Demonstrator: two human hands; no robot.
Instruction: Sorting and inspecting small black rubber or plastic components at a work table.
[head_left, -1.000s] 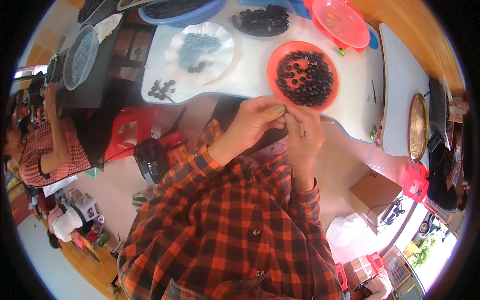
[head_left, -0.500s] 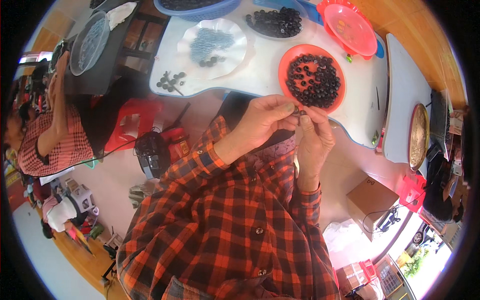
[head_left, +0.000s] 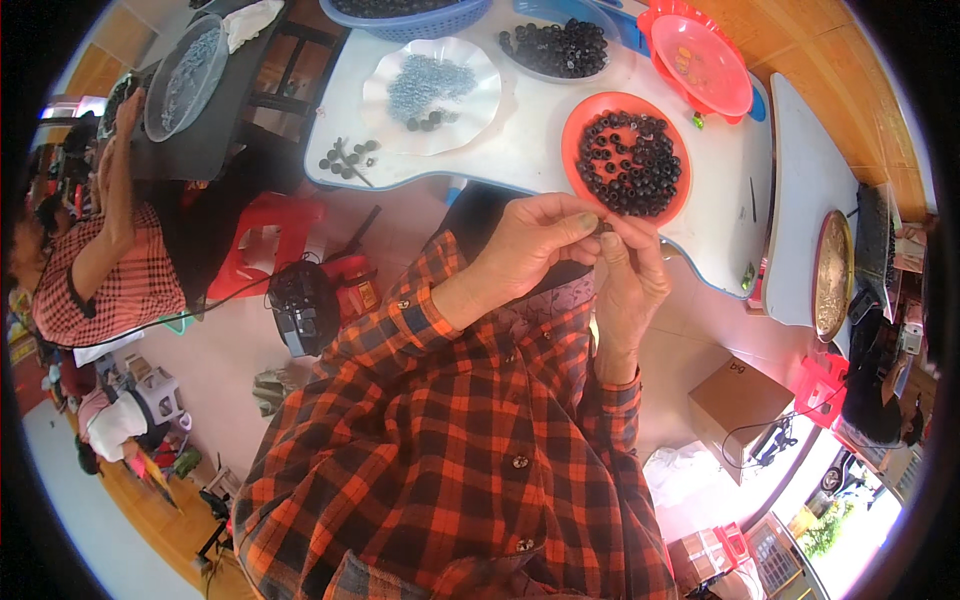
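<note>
Over the table's front edge, my left hand (head_left: pixel 540 240) and my right hand (head_left: pixel 634 268) meet, thumbs and fingers pinched together. Between the fingertips is a small dark piece (head_left: pixel 604 228), mostly covered, so its exact shape cannot be made out. Just beyond my fingers lies an orange-red plate (head_left: pixel 572 140) holding many black ring-like parts (head_left: pixel 650 185). To its left, a white wavy-edged dish (head_left: pixel 480 115) carries small pale blue-grey pieces (head_left: pixel 425 85) and a few dark round parts (head_left: pixel 432 121). More dark round parts (head_left: pixel 345 160) lie on the white table (head_left: pixel 530 120) near its left corner.
A clear tub of black parts (head_left: pixel 565 48), a blue basket (head_left: pixel 410 25) and a red basin (head_left: pixel 700 60) stand along the back. A cardboard box (head_left: pixel 735 400) sits on the floor at right. Another person (head_left: pixel 110 270) works at left near a red stool (head_left: pixel 265 240).
My fingertips have closed in more tightly, covering more of the dark pieces that showed between them. Both hands stay in nearly the same place; the view has shifted slightly.
</note>
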